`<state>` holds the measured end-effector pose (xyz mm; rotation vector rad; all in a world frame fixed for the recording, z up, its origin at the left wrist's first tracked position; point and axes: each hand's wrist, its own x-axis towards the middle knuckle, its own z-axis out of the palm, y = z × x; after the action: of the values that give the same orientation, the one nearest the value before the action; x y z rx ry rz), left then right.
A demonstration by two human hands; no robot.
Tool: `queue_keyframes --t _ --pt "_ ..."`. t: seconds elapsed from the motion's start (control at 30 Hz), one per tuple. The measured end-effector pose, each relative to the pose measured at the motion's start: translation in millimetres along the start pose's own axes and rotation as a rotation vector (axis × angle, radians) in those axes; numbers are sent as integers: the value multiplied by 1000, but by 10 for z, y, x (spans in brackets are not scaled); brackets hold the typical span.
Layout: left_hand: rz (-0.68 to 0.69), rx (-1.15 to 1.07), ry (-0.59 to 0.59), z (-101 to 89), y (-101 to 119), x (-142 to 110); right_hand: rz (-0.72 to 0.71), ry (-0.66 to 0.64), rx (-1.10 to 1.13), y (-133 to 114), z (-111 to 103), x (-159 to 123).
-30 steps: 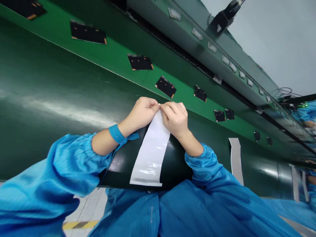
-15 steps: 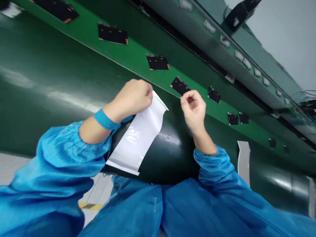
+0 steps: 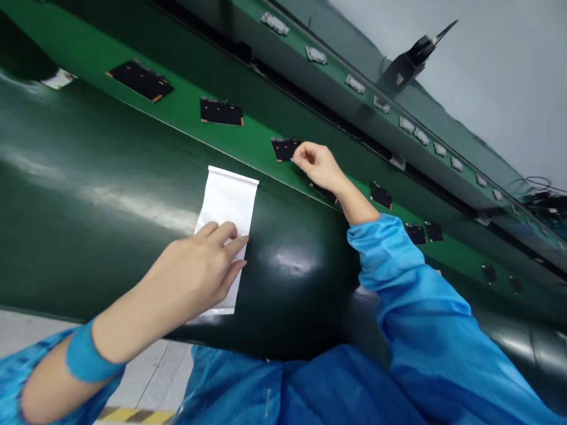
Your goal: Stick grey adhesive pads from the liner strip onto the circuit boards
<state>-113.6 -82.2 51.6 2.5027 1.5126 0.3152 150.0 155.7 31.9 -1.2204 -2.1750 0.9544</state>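
Observation:
A long white glossy strip (image 3: 230, 198) lies flat on the dark green worktop, its far end folded into a narrow edge. My left hand (image 3: 206, 260), with a blue wrist band (image 3: 88, 357), is over the strip's middle and hides part of it; its fingers are apart and hold nothing. Farther off, my right hand (image 3: 319, 168) hovers over the bright green belt with thumb and forefinger pinched together. Whatever is in that pinch is too small to make out. Beside its fingertips lies a flat black board (image 3: 283, 149) with orange corners; another black board (image 3: 325, 193) is partly hidden below the hand.
Several more black boards, such as one on the left (image 3: 221, 111), lie spaced along the green belt (image 3: 177, 115). Small whitish parts (image 3: 315, 55) line a raised ledge behind. A black device (image 3: 407, 64) stands at the back right.
My left hand has let go of the strip's far end, and the strip now lies flat farther left. My right hand has separated from it and moved forward over the belt, still pinched.

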Motion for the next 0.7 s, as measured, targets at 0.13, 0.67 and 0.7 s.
queue_keyframes --t 0.13,0.67,0.7 --pt "-108 98 6 83 -149 -116 -71 -215 -158 51 41 343" --pt "-246 7 70 114 -486 -299 -199 -339 -434 212 -92 240" --pt "-234 20 91 141 -508 -319 -197 -344 -449 218 -105 223"
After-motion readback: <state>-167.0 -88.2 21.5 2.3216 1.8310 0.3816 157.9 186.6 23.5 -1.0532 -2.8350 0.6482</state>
